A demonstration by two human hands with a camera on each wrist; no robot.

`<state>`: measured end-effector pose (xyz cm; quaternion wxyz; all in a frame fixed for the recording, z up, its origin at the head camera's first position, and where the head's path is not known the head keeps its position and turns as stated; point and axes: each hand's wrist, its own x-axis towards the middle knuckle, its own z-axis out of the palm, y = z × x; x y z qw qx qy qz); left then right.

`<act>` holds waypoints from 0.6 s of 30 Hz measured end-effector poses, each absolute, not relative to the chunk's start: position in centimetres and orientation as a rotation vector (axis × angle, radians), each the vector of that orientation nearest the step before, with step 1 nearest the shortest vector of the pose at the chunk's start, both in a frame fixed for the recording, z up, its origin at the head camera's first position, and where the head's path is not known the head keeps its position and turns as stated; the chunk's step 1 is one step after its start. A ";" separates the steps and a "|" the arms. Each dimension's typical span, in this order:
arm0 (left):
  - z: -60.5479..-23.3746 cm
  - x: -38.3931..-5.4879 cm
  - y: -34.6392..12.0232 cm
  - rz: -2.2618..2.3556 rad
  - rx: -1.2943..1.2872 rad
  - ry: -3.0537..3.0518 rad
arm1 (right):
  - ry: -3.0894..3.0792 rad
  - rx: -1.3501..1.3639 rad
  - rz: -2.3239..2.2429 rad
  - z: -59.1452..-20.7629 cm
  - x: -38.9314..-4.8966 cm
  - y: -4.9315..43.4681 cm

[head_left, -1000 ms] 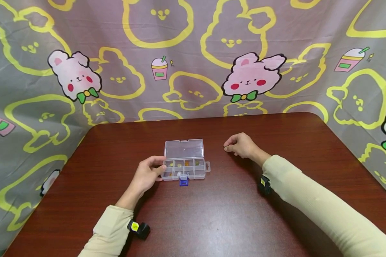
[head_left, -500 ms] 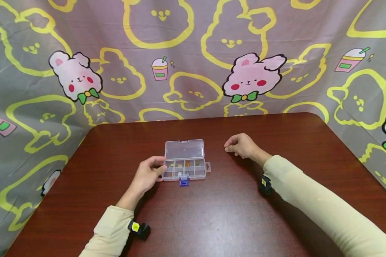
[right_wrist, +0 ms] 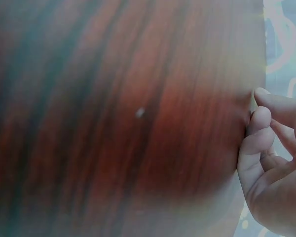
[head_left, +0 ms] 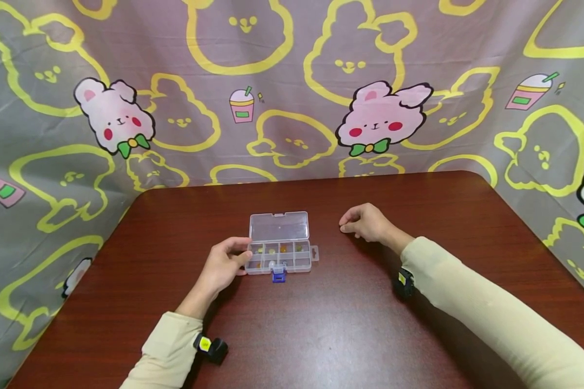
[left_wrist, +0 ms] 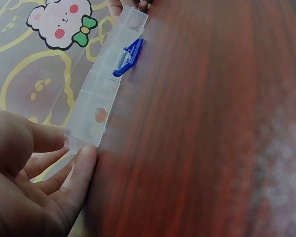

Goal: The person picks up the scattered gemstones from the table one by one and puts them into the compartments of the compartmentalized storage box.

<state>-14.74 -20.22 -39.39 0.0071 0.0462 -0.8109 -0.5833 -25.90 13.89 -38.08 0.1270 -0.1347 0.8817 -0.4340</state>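
Observation:
My left hand [head_left: 220, 265] grips the left end of a clear plastic compartment box [head_left: 300, 268], thumb on the near side. The box stands on the table with its lid [head_left: 278, 227] raised at the back and a blue latch [head_left: 279, 277] in front. Several small beads in yellow, orange, green and white lie in its compartments; an orange bead [left_wrist: 100, 115] shows through the wall in the left wrist view. To the right of the box, my right hand [head_left: 366, 222] has thumb and fingertips drawn together low over the table. I cannot tell whether they pinch something tiny.
The dark red wooden table [head_left: 321, 324] extends all round the box. A patterned curtain [head_left: 292, 70] hangs behind its far edge and along the sides. A hanging tab [head_left: 314, 253] juts from the box's right end. A small pale speck [right_wrist: 140, 112] shows on the wood.
The right wrist and sleeve have shifted very slightly, while the fingertips stay at the same place. The left hand and the box keep their positions.

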 end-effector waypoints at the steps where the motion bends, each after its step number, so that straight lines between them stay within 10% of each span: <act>1: -39.4 -14.7 -20.2 -1.824 0.144 -2.534 | 2.571 -0.399 -1.260 -38.1 -25.8 13.9; 18: -39.4 -14.7 -20.4 -1.812 0.126 -2.545 | 2.624 -0.515 -1.266 -38.2 -25.1 14.0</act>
